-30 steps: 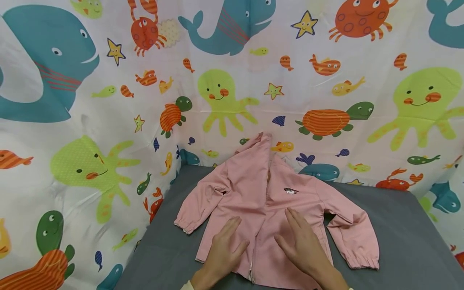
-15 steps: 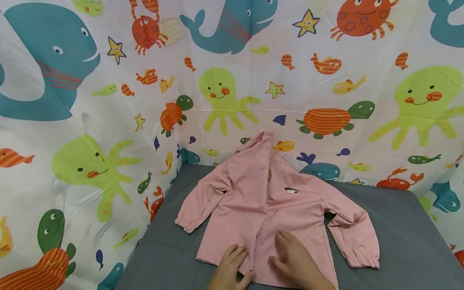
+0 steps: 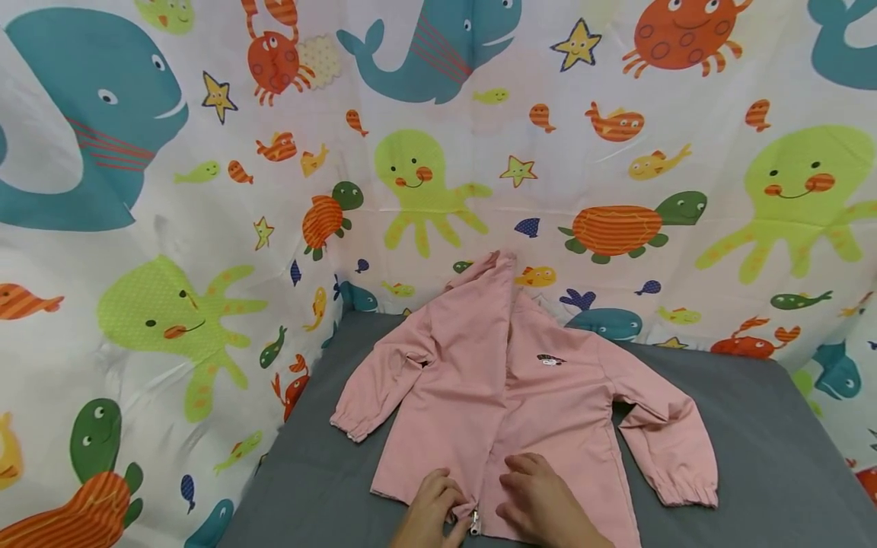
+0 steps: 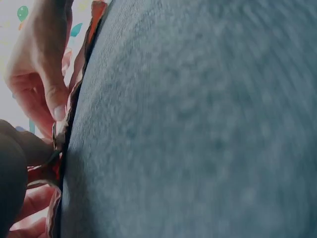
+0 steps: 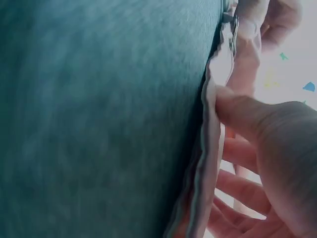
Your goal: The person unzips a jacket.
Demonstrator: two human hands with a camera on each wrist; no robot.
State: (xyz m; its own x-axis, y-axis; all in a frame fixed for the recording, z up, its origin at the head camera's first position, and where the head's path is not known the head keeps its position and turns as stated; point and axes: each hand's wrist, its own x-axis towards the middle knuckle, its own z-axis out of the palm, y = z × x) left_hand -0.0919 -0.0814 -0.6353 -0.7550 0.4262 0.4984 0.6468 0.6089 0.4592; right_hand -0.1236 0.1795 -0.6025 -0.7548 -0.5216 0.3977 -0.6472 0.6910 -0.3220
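Note:
A pink jacket (image 3: 452,380) lies face up, sleeves spread to both sides and hood at the far end. Its front zipper runs down to the hem, where a metal zipper pull (image 3: 475,522) hangs. My left hand (image 3: 433,508) pinches the hem just left of that pull; in the left wrist view the cloth passes between thumb (image 4: 32,148) and fingers. Right of the zipper, my right hand (image 3: 544,502) rests over the lower front with loosely bent fingers. Its thumb (image 5: 240,106) touches the hem edge in the right wrist view, and the other fingers are spread apart.
Grey cloth (image 3: 760,441) covers the surface under the jacket. Behind and to the left hangs a white curtain (image 3: 438,205) printed with sea animals, close to the hood.
Both hands have moved down from above the jacket's lower front to its hem. The left fingers have taken hold of the cloth by the zipper; the right hand has come in closer to it.

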